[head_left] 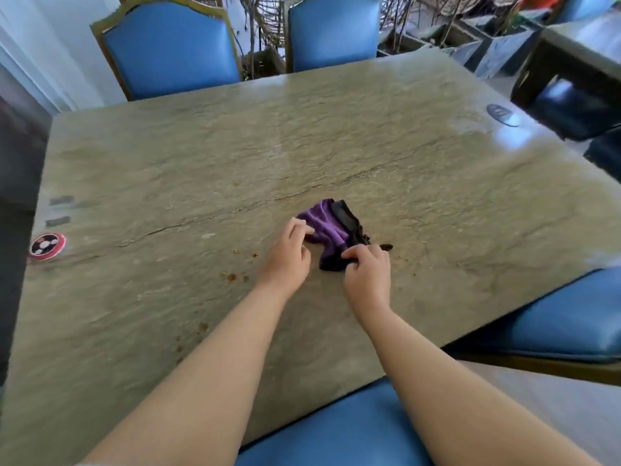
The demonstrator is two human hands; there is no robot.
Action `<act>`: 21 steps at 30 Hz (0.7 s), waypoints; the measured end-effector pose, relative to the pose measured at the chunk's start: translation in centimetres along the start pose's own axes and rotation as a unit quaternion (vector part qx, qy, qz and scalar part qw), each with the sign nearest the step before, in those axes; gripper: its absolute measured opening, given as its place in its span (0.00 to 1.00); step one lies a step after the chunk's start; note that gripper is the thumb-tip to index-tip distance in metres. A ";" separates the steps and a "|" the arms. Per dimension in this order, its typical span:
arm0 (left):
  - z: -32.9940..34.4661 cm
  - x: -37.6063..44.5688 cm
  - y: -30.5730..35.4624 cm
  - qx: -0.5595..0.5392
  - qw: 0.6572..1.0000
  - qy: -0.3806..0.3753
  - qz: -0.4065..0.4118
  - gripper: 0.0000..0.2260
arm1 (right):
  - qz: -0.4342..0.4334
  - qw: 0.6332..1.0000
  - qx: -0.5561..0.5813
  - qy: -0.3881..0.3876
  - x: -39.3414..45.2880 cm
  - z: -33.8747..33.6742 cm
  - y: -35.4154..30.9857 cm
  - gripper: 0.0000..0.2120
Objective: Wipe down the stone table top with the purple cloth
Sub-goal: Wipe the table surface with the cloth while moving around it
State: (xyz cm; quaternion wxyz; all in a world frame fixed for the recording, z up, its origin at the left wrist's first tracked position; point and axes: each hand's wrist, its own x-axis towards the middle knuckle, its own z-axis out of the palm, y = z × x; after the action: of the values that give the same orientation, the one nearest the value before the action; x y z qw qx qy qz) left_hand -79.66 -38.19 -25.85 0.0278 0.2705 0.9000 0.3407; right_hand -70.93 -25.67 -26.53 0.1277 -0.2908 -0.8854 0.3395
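Lying bunched near the middle of the stone table [336, 136], the purple cloth [331, 232] has a black edge along its 3 o'clock side. The left hand [289, 255] pinches its 9 o'clock corner; the right hand [368, 272] curls its fingers round the 6 o'clock end. Brown spots [232, 276] dot the stone at 8 o'clock from the cloth, one dark smear [386, 247] just at its 4 o'clock. A red round disc [47, 246] sits at the table's 9 o'clock edge, a dark oval thing [503, 115] at 2 o'clock. Four blue chairs: two [171, 48] at 12 o'clock, one [551, 321] at 4, one [336, 428] at 6.
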 end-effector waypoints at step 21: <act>0.3 5.0 -4.3 0.158 0.971 -0.172 0.056 0.27 | -0.104 0.988 -0.112 -0.011 0.3 3.0 2.0 0.23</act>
State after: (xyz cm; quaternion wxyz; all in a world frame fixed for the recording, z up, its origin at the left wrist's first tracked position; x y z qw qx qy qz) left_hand -85.86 -38.19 -28.15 0.1198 0.3755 0.9077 0.1440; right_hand -71.59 -25.85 -30.12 0.1193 -0.2058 -0.9446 0.2262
